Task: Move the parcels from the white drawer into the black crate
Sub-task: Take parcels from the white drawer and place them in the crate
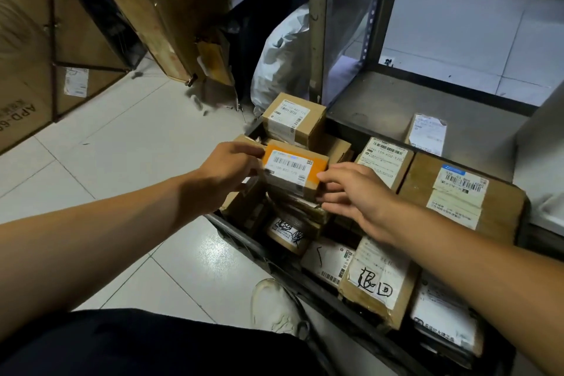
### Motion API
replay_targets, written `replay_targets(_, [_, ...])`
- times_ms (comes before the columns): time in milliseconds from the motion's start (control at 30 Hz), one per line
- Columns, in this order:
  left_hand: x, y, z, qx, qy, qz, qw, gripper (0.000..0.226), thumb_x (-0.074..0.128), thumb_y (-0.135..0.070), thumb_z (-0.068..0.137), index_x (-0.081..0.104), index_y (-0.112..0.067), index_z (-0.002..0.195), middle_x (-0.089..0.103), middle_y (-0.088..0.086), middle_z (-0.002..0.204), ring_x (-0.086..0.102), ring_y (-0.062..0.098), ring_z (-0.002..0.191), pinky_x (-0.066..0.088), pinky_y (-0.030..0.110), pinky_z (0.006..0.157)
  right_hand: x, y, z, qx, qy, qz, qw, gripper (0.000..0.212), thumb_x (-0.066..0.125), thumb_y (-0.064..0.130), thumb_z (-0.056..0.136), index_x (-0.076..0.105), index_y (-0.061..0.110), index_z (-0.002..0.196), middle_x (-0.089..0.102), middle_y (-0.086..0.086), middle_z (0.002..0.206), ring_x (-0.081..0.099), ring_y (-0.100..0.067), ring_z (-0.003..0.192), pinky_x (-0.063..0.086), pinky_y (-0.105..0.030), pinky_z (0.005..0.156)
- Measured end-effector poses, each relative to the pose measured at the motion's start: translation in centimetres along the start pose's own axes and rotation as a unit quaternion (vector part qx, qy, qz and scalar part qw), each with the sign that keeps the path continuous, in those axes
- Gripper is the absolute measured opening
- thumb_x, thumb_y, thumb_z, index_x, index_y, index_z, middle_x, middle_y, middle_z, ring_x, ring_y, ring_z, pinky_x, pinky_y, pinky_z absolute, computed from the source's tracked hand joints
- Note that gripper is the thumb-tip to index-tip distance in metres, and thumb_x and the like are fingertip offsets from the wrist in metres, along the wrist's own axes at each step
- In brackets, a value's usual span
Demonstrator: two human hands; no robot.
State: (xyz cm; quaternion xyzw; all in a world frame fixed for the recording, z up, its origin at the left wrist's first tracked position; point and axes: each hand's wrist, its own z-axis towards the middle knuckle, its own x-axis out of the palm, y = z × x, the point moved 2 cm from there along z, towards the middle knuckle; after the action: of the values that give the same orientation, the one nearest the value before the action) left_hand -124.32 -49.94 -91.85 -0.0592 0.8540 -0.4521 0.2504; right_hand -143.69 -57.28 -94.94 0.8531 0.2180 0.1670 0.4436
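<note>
A small cardboard parcel with an orange top and a white barcode label (294, 169) sits on the pile in the black crate (241, 239). My left hand (227, 169) grips its left end, fingers curled round the edge. At its right end my right hand (354, 192) touches it with loosely spread fingertips. The crate holds several brown labelled parcels, among them a box with handwritten characters (377, 284) and a large flat box (460, 195). The white drawer (540, 143) shows only as a pale edge at the far right.
A metal shelf rack (381, 94) stands behind the crate, with a labelled parcel (427, 133) on its lowest board. A white plastic bag (283, 58) and leaning cardboard boxes (171, 15) lie beyond. Large cartons (27, 70) stand at left. A white shoe (274, 305) rests by the crate.
</note>
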Motion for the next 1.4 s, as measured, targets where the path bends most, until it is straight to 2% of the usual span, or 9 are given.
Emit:
replay_targets(133, [1.2, -0.5, 0.0, -0.011, 0.058, 0.045, 0.997, 0.031, 0.054, -0.006, 0.1, 0.063, -0.018, 0.128, 0.07, 0.001, 0.109, 0.053, 0.022, 0.099, 0.043, 0.027, 0.066, -1.2, -0.6, -0.5, 0.027, -0.002, -0.012, 1.0, 0.034, 0.068, 0.018, 0.094, 0.057, 0.014, 0.126, 0.068, -0.013, 0.109, 0.071, -0.027, 0.099, 0.057, -0.036, 0.09])
replay_targets(233, [1.4, -1.0, -0.3, -0.015, 0.059, 0.058, 0.996, 0.032, 0.056, -0.009, 0.1, 0.061, -0.016, 0.13, 0.07, 0.001, 0.106, 0.055, 0.018, 0.095, 0.042, 0.025, 0.065, -1.5, -0.4, -1.3, 0.031, 0.015, -0.037, 0.999, 0.032, 0.068, 0.022, 0.094, 0.059, 0.017, 0.124, 0.067, -0.01, 0.11, 0.068, -0.024, 0.103, 0.056, -0.037, 0.094])
replay_targets(367, [2.0, -2.6, -1.2, 0.091, -0.011, 0.177, 0.98, 0.028, 0.061, -0.02, 0.099, 0.057, -0.017, 0.126, 0.059, -0.01, 0.102, 0.053, 0.0, 0.074, 0.044, 0.009, 0.05, -2.7, 0.5, -3.0, -0.058, -0.013, -0.259, 0.964, 0.034, 0.068, 0.038, 0.092, 0.055, 0.032, 0.123, 0.062, 0.006, 0.118, 0.059, -0.013, 0.105, 0.05, -0.031, 0.088])
replay_targets(433, [2.5, -3.9, -2.0, 0.167, -0.032, 0.289, 0.942, 0.049, 0.061, -0.036, 0.098, 0.049, -0.015, 0.141, 0.056, -0.007, 0.124, 0.056, 0.006, 0.088, 0.047, 0.009, 0.059, -4.3, 0.9, -4.3, -0.126, -0.047, -0.42, 0.897, 0.055, 0.062, 0.047, 0.094, 0.045, 0.031, 0.143, 0.052, 0.002, 0.138, 0.052, -0.019, 0.123, 0.044, -0.032, 0.092])
replay_targets(500, [3.7, -5.1, -2.3, 0.231, -0.036, 0.442, 0.866, 0.072, 0.056, -0.057, 0.094, 0.035, -0.021, 0.153, 0.042, 0.006, 0.154, 0.049, 0.023, 0.129, 0.052, 0.033, 0.097, -6.4, 1.3, -6.0, -0.168, -0.086, -0.553, 0.811, 0.068, 0.054, 0.056, 0.095, 0.031, 0.031, 0.154, 0.035, 0.0, 0.157, 0.034, -0.023, 0.142, 0.038, -0.038, 0.109])
replay_targets(600, [7.5, -7.5, -3.9, 0.277, -0.001, 0.593, 0.756, 0.086, 0.043, -0.073, 0.09, 0.017, -0.029, 0.159, 0.011, 0.007, 0.168, 0.01, 0.032, 0.154, 0.02, 0.057, 0.121, -9.9, 1.9, -9.4, -0.184, -0.132, -0.629, 0.743, 0.074, 0.048, 0.063, 0.094, 0.023, 0.034, 0.157, 0.021, 0.0, 0.164, 0.017, -0.023, 0.15, 0.024, -0.042, 0.12])
replay_targets(1033, [26.3, -14.6, -12.8, 0.468, 0.116, 0.627, 0.612, 0.087, 0.037, -0.076, 0.09, 0.008, -0.031, 0.16, -0.002, 0.005, 0.169, -0.002, 0.028, 0.155, 0.013, 0.05, 0.124, -26.9, -0.8, -22.9, -0.105, -0.282, -0.621, 0.723, 0.074, 0.045, 0.062, 0.096, 0.019, 0.031, 0.159, 0.014, -0.002, 0.167, 0.008, -0.024, 0.153, 0.017, -0.041, 0.121])
replay_targets(1200, [33.0, -14.4, -14.0, 0.521, 0.195, 0.676, 0.483, 0.077, 0.037, -0.061, 0.1, 0.002, -0.03, 0.161, -0.011, 0.003, 0.168, -0.009, 0.023, 0.155, 0.006, 0.039, 0.124, -33.1, -2.8, -24.3, -0.04, -0.265, -0.652, 0.709, 0.074, 0.041, 0.062, 0.098, 0.013, 0.031, 0.16, 0.008, -0.003, 0.168, 0.003, -0.025, 0.155, 0.016, -0.039, 0.123])
replay_targets(1400, [40.4, -15.8, -10.9, 0.461, 0.24, 0.643, 0.562, 0.07, 0.05, -0.028, 0.1, 0.013, -0.027, 0.159, -0.008, 0.002, 0.169, -0.006, 0.025, 0.155, 0.022, 0.048, 0.123, -40.5, -2.6, -20.0, 0.003, -0.3, -0.604, 0.738, 0.072, 0.048, 0.056, 0.097, 0.026, 0.022, 0.157, 0.029, -0.006, 0.161, 0.021, -0.027, 0.149, 0.028, -0.038, 0.118])
